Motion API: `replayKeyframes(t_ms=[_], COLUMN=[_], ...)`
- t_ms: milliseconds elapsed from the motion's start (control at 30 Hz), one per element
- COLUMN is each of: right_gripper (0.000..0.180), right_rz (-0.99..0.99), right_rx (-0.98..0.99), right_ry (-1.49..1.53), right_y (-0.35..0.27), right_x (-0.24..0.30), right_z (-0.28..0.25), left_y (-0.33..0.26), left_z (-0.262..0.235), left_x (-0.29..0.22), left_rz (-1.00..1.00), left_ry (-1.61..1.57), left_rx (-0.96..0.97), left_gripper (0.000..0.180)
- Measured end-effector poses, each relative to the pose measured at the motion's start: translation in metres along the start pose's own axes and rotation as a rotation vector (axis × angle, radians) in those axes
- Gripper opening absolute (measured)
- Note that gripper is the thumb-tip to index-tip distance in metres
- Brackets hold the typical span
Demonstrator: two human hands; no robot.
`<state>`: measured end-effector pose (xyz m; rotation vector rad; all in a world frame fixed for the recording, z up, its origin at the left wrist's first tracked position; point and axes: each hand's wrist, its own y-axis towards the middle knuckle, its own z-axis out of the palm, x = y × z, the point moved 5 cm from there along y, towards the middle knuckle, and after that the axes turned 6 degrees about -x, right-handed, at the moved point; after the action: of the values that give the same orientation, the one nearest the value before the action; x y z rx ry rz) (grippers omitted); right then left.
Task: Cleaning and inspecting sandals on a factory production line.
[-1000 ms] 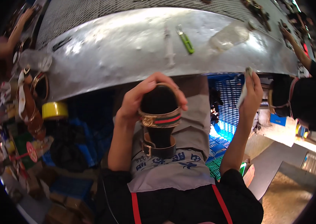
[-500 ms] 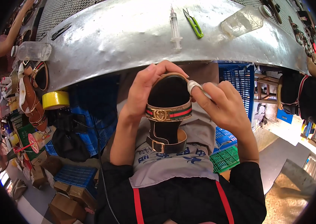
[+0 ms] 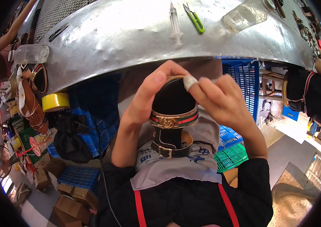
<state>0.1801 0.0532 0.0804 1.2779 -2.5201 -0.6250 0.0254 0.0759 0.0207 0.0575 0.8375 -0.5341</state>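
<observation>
A black-soled sandal [image 3: 173,96], with a green-and-red striped strap, a gold buckle ornament and a black ankle strap, is held over my lap, toe away from me. My left hand [image 3: 145,96] wraps round the left side of its toe, fingers behind the front edge. At the right of the toe edge, my right hand [image 3: 221,96] is closed in a pinch. One of its fingers wears a white wrap [image 3: 190,82], which touches the rim. What those fingers pinch, if anything, is hidden.
On the metal table [image 3: 130,41] ahead lie a syringe [image 3: 175,26], green thread snips [image 3: 195,20], dark snips [image 3: 58,32] and clear jars [image 3: 245,17] [image 3: 31,53]. Yellow tape [image 3: 55,102] and more sandals [image 3: 31,100] are at left. A blue crate [image 3: 249,87] stands at right.
My right hand has shifted left along the toe edge, and its wrapped finger now lies over the rim. The sandal has tilted and its straps sit slightly lower.
</observation>
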Motion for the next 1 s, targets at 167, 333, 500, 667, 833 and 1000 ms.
replayKeyframes(t_ms=[167, 333, 500, 667, 833, 1000], right_gripper=[0.047, 0.046, 0.044, 0.049, 0.046, 0.046], right_rz=[0.051, 0.05, 0.053, 0.015, 0.031, 0.196], right_rx=[0.001, -0.006, 0.029, -0.019, -0.008, 0.039], right_ry=[-0.016, 0.001, -0.015, -0.055, 0.007, 0.107], right_y=[-0.003, -0.012, 0.008, -0.016, 0.001, -0.033], right_x=[-0.002, 0.007, 0.002, 0.014, 0.017, 0.016], right_z=[0.005, 0.006, 0.006, 0.009, -0.002, 0.015], left_y=[-0.001, -0.006, -0.006, -0.011, -0.021, -0.01], left_z=[-0.004, 0.001, 0.0, -0.001, 0.004, -0.026], left_x=[0.006, 0.006, 0.004, 0.003, 0.001, 0.012], left_rz=[-0.018, 0.018, -0.02, 0.058, 0.012, -0.01], left_ry=[0.054, 0.143, 0.143, 0.178, 0.202, 0.161], left_rx=[-0.043, -0.045, -0.018, -0.104, -0.007, -0.118], left_gripper=[0.057, 0.055, 0.055, 0.05, 0.046, 0.039])
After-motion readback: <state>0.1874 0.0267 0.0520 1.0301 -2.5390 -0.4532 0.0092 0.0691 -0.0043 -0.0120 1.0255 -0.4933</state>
